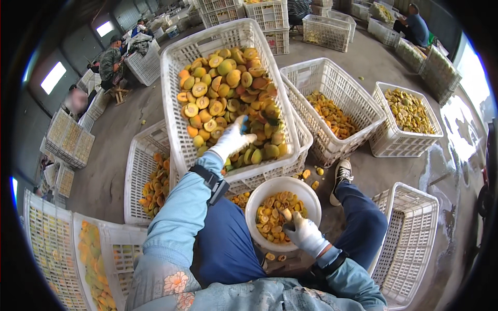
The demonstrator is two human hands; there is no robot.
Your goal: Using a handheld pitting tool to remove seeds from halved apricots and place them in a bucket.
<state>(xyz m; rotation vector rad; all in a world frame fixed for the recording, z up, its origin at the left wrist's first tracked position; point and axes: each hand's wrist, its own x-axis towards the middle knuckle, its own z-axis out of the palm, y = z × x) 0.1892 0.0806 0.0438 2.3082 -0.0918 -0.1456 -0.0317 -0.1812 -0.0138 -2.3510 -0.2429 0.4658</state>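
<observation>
My left hand (233,137), in a white glove with some blue at the fingers, reaches into the raised white crate (168,83). Its fingers are apart, touching halved yellow-orange and greenish fruit (207,88). Over the round white bowl (311,202) is my right hand (303,233), also gloved, its fingers curled at their stained tips; whatever they hold is too small to make out. The bowl holds small orange cut pieces (271,212) and stands between my legs.
Crates of cut fruit stand right (381,140) and left (132,171), with others (46,243) at lower left. An empty crate (420,243) is beside my right leg. Co-workers (111,62) sit among crates farther back, another (417,31) at far right. Fruit pieces (306,173) lie on the floor.
</observation>
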